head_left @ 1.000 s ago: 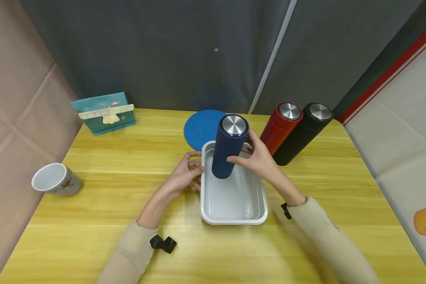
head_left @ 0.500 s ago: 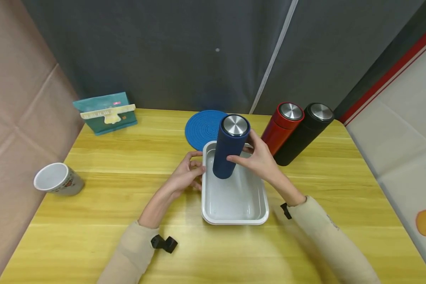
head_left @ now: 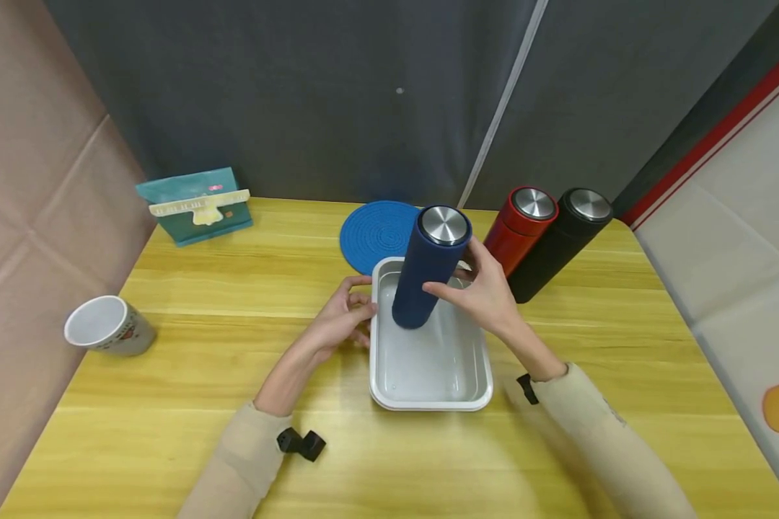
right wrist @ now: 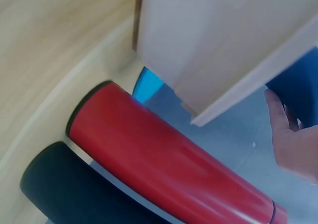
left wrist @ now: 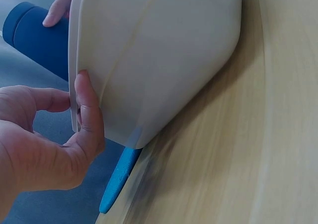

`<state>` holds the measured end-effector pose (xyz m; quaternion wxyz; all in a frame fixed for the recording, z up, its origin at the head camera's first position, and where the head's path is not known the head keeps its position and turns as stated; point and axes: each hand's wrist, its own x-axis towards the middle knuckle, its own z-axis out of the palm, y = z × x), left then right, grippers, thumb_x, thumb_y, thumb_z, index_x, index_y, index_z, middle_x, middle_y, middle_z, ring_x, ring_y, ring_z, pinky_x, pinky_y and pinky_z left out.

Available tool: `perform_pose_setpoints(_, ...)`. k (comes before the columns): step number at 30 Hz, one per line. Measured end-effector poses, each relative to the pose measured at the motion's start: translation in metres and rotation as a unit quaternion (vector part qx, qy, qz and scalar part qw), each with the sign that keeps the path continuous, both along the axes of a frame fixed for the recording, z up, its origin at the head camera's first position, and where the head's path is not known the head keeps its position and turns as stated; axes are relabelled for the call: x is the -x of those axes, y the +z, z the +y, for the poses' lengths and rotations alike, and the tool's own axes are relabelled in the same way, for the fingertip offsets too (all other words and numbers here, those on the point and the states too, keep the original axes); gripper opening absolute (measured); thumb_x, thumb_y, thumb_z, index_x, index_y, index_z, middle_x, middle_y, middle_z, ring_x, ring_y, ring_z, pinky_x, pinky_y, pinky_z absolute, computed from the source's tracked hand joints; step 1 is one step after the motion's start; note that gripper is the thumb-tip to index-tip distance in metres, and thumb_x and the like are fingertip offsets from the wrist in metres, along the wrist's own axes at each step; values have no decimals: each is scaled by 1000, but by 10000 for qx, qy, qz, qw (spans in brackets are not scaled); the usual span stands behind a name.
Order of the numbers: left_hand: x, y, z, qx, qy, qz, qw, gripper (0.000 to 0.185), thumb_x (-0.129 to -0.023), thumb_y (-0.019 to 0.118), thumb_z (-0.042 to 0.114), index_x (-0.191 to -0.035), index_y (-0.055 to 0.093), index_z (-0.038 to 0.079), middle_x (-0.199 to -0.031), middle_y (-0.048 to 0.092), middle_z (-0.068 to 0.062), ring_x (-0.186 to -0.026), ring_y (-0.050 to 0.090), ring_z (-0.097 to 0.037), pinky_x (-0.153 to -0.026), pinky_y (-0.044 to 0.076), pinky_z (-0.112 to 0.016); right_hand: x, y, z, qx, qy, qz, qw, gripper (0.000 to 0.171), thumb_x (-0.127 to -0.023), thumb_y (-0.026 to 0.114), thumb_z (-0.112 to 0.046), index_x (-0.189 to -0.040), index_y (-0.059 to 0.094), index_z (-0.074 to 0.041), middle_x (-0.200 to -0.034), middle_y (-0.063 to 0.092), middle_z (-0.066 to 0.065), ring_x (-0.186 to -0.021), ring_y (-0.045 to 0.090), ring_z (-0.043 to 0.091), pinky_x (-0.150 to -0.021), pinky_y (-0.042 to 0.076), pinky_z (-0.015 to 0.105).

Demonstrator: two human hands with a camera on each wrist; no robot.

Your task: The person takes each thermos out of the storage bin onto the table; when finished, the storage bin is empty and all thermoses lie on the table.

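A dark blue flask (head_left: 426,272) with a steel cap stands tilted in the far end of a white tray (head_left: 428,393). My right hand (head_left: 457,282) grips the flask around its middle. In the right wrist view my fingers (right wrist: 290,139) curl beside the blue flask (right wrist: 300,85). My left hand (head_left: 358,306) pinches the tray's left rim near its far corner. In the left wrist view my thumb (left wrist: 89,112) lies along the tray's rim (left wrist: 74,60), with the blue flask (left wrist: 35,37) behind it.
A red flask (head_left: 518,229) and a black flask (head_left: 558,244) stand close to the right of my right hand. A round blue mat (head_left: 378,232) lies behind the tray. A white mug (head_left: 107,328) sits at the left, a teal box (head_left: 196,205) at the back left.
The blue flask's top has moved to the right, and my right hand has moved with it. My left hand has stayed on the tray's rim.
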<state>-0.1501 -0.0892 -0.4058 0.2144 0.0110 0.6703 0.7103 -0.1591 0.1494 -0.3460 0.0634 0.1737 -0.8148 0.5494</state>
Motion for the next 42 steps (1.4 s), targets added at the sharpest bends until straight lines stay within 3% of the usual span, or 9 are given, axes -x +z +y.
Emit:
perform_pose_setpoints(6,0,0,1,-46,-13,-21,10000,52,-95,53,1,-141,29,10,-112,52,-27,-67,59,-22,-48,55,-28,-6,9,10,204,-53,324,9993,71,-73,82,0,-135,48,-6,-121,60,7,-101,62,19,-84,56,27)
perform_pose_setpoints(15,0,0,-2,-90,-6,-11,10000,53,-95,52,0,-142,29,10,-115,51,-29,-67,59,-22,-49,55,-28,-18,27,24,268,-335,646,9970,73,-72,80,7,-136,49,-6,-124,60,6,-101,62,17,-84,55,24)
perform_pose_setpoints(26,-1,1,-1,-80,-33,-3,10000,53,-95,52,0,-142,29,10,-115,51,-30,-68,59,-23,-49,55,-28,-26,54,37,377,-533,1141,9913,69,-69,80,10,-131,55,-5,-112,64,4,-88,62,19,-75,56,19)
perform_pose_setpoints(36,-1,1,0,-159,-67,-17,9998,52,-96,51,0,-142,28,9,-116,51,-31,-68,58,-21,-49,55,-28,-30,64,69,944,-670,1285,9849,65,-68,82,7,-127,58,-3,-110,64,9,-85,61,17,-68,52,15)
perform_pose_setpoints(42,-1,1,0,-203,-43,-22,9998,53,-96,51,0,-143,27,9,-115,51,-31,-68,57,-20,-49,55,-27,-34,69,85,1456,-602,1174,9805,65,-67,79,14,-127,58,1,-114,62,16,-91,64,21,-72,56,18)
